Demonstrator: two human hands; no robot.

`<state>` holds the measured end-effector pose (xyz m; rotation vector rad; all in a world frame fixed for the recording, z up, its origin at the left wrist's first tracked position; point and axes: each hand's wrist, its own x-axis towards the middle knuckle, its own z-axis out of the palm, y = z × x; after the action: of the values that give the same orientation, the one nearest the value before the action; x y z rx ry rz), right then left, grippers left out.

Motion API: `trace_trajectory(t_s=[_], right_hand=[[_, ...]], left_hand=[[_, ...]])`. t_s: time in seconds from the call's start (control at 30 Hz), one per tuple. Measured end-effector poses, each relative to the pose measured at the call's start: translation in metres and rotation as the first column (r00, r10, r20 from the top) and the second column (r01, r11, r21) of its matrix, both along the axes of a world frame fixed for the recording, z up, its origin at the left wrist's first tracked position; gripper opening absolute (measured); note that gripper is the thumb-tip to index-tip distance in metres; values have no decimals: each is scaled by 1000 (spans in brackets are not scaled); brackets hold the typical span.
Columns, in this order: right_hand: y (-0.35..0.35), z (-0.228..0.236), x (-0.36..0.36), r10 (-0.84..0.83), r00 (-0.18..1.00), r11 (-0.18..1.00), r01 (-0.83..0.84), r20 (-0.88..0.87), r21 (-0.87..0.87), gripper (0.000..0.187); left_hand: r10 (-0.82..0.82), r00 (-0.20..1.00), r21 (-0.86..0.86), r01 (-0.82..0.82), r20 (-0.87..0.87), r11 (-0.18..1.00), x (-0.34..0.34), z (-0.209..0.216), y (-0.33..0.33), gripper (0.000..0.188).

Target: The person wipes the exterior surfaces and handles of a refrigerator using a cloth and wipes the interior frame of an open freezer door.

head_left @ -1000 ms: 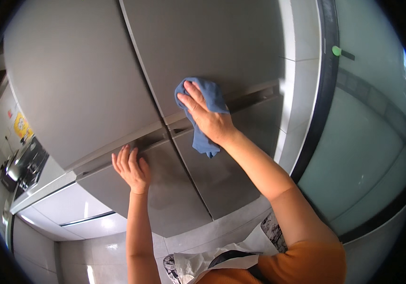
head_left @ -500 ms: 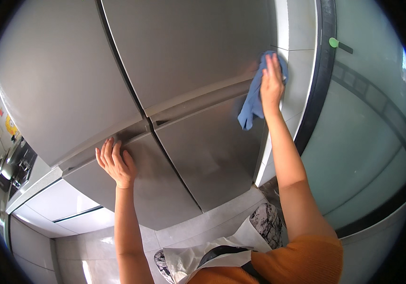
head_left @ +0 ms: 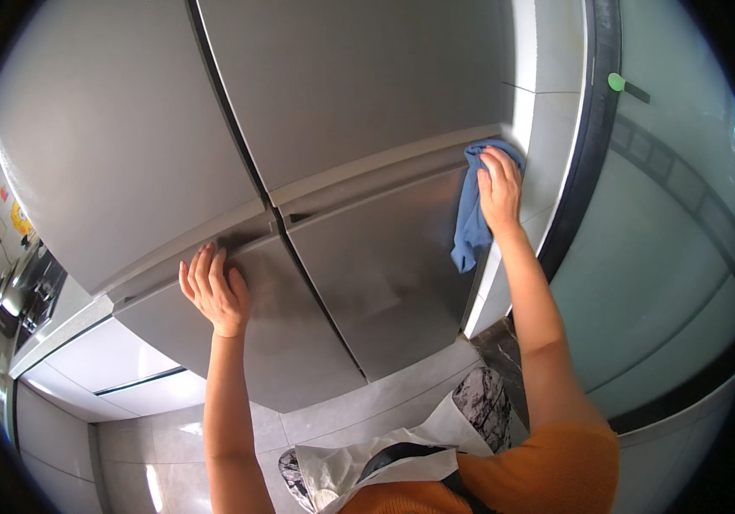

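A grey four-door refrigerator point(head_left: 367, 86) stands in front of me. My right hand point(head_left: 501, 190) presses a blue cloth point(head_left: 471, 224) against its right edge, level with the handle groove between the upper and lower doors. The cloth's loose end hangs down over the lower right door. On the left, my left hand point(head_left: 216, 289) rests at the top of the lower left door with its fingers apart, the fingertips at the handle groove. It holds nothing. What part of the cloth lies under my right palm is hidden.
White wall tiles point(head_left: 558, 128) and a dark-framed frosted glass door point(head_left: 654, 223) with a green-capped handle point(head_left: 616, 82) stand close on the right. At the far left are a stove point(head_left: 38, 295) and white drawers point(head_left: 119, 360). Grey tiles point(head_left: 324, 433) cover the floor.
My right hand and the cloth have moved down along the refrigerator's right edge, from the upper door to the handle groove. My left hand has stayed at the lower left door.
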<state>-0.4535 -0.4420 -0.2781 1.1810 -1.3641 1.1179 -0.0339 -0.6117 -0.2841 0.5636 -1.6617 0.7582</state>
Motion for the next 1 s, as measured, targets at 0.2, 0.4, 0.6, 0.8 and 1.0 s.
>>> trace_trajectory(t_s=[0.2,0.4,0.6,0.8,1.0], right_hand=[[10,38,12,-72,984,974,104,-161,202,16],[-17,48,69,12,993,965,20,-120,261,15],[-84,30,207,298,947,945,-274,-120,181,10],[-126,31,308,547,818,837,-529,-178,140,17],[-91,38,226,530,808,845,-477,-258,241,24]], left_hand=[[-28,999,36,27,35,999,-1,0,6,27],[-73,995,1,73,65,997,-7,3,8,28],[-130,991,-20,131,37,991,0,-1,2,29],[-339,919,-134,317,-202,939,-1,-11,-10,20],[-355,917,-129,336,-182,933,11,-13,-13,24]])
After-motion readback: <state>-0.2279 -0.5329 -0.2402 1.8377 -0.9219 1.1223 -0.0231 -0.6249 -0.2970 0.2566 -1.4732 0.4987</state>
